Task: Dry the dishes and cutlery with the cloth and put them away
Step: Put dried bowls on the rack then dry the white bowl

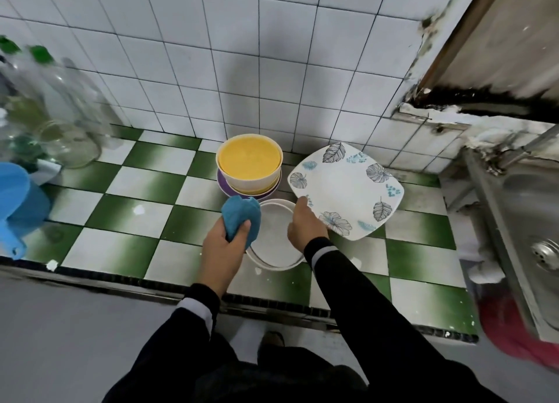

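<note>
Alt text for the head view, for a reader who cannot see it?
A person's right hand grips the edge of a square white plate with leaf prints while the left hand holds a bunched blue cloth, both above a round white dish on a green-and-white tiled counter. A yellow-lined bowl stands behind them.

A soft woven cloth [242,220], glossy smooth plate [348,187], matt plastic bowl [248,163], shiny glazed tiles [145,187], dull scuffed metal sink [521,209] and see-through bottles [60,112].
</note>
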{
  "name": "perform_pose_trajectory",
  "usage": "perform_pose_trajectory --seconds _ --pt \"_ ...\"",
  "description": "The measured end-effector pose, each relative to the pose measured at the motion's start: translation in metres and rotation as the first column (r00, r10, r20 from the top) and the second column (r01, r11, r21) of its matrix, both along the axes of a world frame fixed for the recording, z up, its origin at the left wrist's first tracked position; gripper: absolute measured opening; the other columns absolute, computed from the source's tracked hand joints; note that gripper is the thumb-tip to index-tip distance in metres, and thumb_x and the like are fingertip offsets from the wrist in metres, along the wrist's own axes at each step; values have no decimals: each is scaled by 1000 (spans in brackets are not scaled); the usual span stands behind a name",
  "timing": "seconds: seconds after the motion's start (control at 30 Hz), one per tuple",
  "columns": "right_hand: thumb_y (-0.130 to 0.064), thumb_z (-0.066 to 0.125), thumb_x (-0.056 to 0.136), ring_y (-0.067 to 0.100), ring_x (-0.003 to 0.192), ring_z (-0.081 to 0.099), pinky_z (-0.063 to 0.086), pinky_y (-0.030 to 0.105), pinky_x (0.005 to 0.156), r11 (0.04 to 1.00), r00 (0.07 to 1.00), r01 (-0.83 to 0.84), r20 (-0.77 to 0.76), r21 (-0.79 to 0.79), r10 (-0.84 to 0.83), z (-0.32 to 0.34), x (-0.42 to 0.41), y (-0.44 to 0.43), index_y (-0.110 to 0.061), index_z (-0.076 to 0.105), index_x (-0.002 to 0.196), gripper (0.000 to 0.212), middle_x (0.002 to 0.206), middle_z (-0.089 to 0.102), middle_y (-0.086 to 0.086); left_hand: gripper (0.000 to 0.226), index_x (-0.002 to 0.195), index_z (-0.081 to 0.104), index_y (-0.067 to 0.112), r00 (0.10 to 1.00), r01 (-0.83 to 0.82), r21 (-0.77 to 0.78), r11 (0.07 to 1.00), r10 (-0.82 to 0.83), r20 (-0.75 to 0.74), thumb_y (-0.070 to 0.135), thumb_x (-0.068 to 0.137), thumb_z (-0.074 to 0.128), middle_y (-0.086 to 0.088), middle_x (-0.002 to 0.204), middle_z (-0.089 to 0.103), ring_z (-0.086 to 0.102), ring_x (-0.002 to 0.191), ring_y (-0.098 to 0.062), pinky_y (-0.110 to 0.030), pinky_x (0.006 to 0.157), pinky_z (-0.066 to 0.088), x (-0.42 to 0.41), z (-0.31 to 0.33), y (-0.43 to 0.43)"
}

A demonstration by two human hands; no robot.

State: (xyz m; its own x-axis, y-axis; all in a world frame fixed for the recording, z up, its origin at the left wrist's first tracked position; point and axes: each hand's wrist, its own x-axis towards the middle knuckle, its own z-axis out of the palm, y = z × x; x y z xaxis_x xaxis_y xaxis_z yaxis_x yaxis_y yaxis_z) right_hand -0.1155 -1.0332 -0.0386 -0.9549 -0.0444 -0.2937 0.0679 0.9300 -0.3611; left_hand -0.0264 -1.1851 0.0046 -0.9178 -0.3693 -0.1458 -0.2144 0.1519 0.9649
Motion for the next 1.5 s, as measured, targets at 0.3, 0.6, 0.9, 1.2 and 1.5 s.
perform_pose_trajectory --seconds 0.3,0.6,0.9,1.2,1.5 --pt "-5 51 92 41 128 48 40 44 106 994 990 83 122 -67 -74 -2 0 -4 2 31 137 51 137 47 25 16 109 59 28 1000 -31 19 999 31 6 22 95 63 4 101 66 61 94 -12 -27 79 49 -4 -3 -6" --pt "-11 45 93 43 118 51 44 44 92 991 997 76 -12 -113 -78 2 13 -1 0 38 130 39 125 57 24 17 111 60 24 997 -77 29 997 78 -30 19 95 63 6 99 66 61 92 -10 -27 80 50 0 -8 -8" --pt "-26 60 80 33 119 43 46 40 87 976 924 -128 -379 -175 53 11 42 7 -6 45 131 57 129 48 14 18 112 60 23 995 -94 28 995 95 -37 18 95 63 2 104 66 62 96 -14 -23 78 48 4 -13 -5" --pt "-52 58 76 27 116 38 50 42 90 960 835 -209 -544 -187 76 -1 51 16 -13 29 143 83 132 37 8 20 114 58 24 990 -123 46 991 126 -65 18 96 61 5 106 66 61 95 -7 -23 81 49 10 -15 -1" --pt "-61 60 75 23 129 37 33 43 114 664 904 155 -166 -731 -393 -2 54 17 -13 43 141 84 127 38 0 25 124 54 25 983 -171 98 980 177 -53 24 100 56 11 110 65 62 105 -9 -32 91 52 12 -16 -1"
